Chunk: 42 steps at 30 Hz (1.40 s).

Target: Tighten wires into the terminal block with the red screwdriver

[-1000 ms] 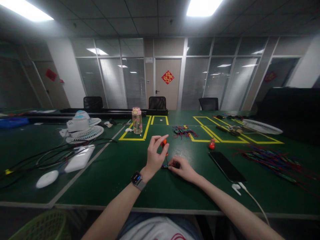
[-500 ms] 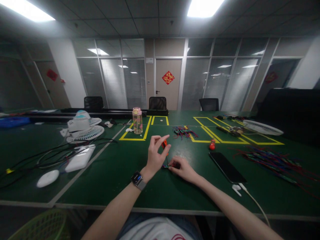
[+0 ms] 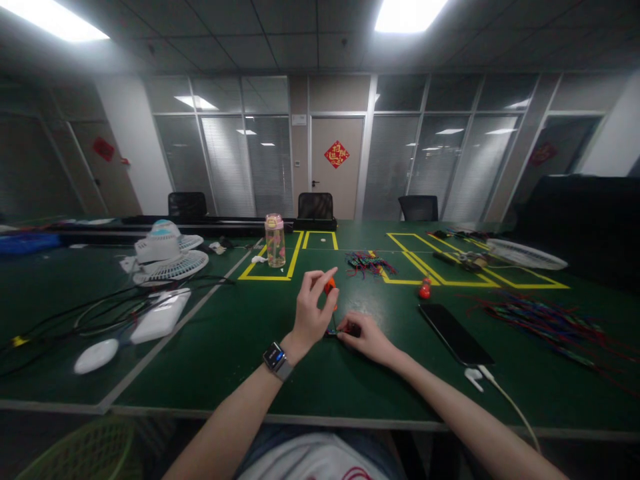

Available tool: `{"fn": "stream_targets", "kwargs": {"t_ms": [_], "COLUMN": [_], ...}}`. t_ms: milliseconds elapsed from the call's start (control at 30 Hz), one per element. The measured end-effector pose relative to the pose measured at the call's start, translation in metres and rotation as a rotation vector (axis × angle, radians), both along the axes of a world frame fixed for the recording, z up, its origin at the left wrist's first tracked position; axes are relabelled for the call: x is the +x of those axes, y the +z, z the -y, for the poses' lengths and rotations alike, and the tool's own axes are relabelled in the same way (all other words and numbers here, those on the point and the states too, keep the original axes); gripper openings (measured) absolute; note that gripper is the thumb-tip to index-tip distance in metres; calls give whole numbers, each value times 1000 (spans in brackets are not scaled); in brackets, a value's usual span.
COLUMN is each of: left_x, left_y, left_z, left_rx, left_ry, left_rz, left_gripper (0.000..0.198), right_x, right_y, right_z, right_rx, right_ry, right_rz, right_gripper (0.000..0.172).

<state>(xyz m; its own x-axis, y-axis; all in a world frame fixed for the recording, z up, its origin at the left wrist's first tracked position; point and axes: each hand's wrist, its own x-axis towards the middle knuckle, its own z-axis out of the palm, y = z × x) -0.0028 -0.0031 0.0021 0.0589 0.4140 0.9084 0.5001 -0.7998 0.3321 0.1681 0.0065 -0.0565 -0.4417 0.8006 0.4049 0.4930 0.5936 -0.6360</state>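
Note:
My left hand (image 3: 311, 308), with a watch (image 3: 277, 360) on its wrist, is closed around the orange handle of a screwdriver (image 3: 330, 287). The screwdriver stands nearly upright, and its thin shaft runs down to a small circuit board (image 3: 331, 332) on the green table. Whether the tip sits in a screw is too small to tell. My right hand (image 3: 367, 339) rests on the table and pinches the board's right edge between thumb and fingers. Dark red wires show partly under its fingers.
Beyond my hands lies a pile of wired boards (image 3: 369, 264); a larger wire bundle (image 3: 545, 327) is at right. A phone (image 3: 454, 335), an earphone (image 3: 473, 380) and a red gourd-shaped object (image 3: 425, 289) are nearer. A bottle (image 3: 275, 241) and white fans (image 3: 170, 257) stand left.
My left thumb and fingers have shifted slightly left around the screwdriver handle. My right hand and the board stay in place.

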Motion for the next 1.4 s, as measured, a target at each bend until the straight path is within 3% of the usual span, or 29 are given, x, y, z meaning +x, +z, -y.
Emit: {"fn": "stream_targets", "kwargs": {"t_ms": [167, 433, 667, 900, 1167, 1400], "left_x": [0, 0, -1, 1, 0, 2], "left_y": [1, 1, 2, 0, 3, 1], "left_z": [2, 1, 2, 0, 3, -1], "left_rx": [-9, 48, -39, 27, -34, 51], "left_ry": [-85, 21, -127, -29, -122, -9], "left_rz": [-1, 9, 12, 36, 8, 32], "left_gripper": [38, 27, 38, 31, 36, 30], "right_x": [0, 0, 0, 0, -1, -1], "right_y": [0, -2, 2, -1, 0, -3], "right_z": [0, -1, 0, 0, -1, -1], "right_rx": [-2, -17, -7, -13, -1, -17], "right_ry": [3, 4, 10, -2, 5, -5], "right_rz": [-7, -22, -1, -16, -2, -17], "right_gripper": [8, 8, 7, 8, 8, 9]}}
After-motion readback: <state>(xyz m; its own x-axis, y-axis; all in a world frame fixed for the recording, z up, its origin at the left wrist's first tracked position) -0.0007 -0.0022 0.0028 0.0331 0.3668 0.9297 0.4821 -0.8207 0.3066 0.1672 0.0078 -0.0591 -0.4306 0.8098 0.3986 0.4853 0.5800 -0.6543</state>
